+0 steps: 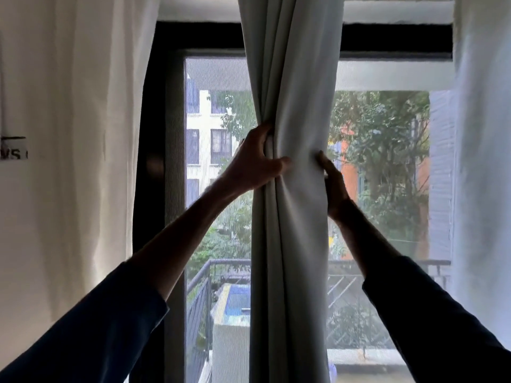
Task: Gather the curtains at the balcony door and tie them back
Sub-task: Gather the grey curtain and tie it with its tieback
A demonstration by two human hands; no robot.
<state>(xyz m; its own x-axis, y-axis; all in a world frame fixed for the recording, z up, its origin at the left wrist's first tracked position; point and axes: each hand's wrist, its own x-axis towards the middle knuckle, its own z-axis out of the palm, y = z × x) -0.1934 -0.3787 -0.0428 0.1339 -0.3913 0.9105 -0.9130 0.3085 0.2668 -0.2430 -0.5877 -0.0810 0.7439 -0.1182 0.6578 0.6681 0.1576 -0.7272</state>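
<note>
— Where's the curtain [290, 244] from where you stand?

— Dead centre of the balcony door [177, 161], bunched into one thick pale column running from twelve o'clock straight down to six. It is pinched narrowest about mid-height, right where the hands meet it.

— And the arms?

— Both raised and stretched forward, dark sleeves [91, 335] pushed back off the forearms. The left arm climbs from about eight o'clock, the right from about four.

— What's the left hand [255, 158] doing?

— Clamped on the bundle's left edge. Its fingers curl round behind the folds and the thumb lies across the front, pointing toward three o'clock, so the cloth is squeezed between them.

— The right hand [333, 183]?

— It presses flat against the bundle's right edge, fingers pointing up toward eleven o'clock, wrist bent back. Fingertips touch the fabric; I can't tell whether it truly grips or only pushes.

— Anything else hanging there?

— A lighter drape [83, 134] at nine o'clock and a sheer one [481, 161] at three, both loose. The balcony railing [229, 262] shows through the glass around six.
</note>
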